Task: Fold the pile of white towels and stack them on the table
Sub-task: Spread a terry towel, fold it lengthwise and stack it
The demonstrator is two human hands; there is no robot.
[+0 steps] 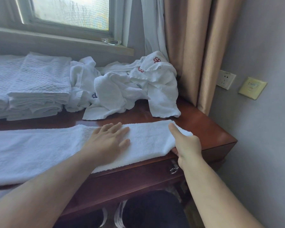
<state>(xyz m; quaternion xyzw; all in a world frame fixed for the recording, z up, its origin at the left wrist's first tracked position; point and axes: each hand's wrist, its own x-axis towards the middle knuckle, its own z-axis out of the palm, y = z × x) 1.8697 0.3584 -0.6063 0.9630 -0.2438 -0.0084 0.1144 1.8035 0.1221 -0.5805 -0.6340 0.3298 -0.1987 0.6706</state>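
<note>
Left hand (108, 139) lies flat, fingers straight, on the towel (39, 150); right hand (187, 145) pinches its end, unfolded pile (130, 86) behind.

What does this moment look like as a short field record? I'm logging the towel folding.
towel in work: long white towel laid flat along the table's front edge
left hand: flat on the towel, fingers straight
right hand: pinches the towel's right end, thumb on top
unfolded pile: crumpled, behind the long towel
folded stacks: back left
windowsill: glass ashtray
</note>
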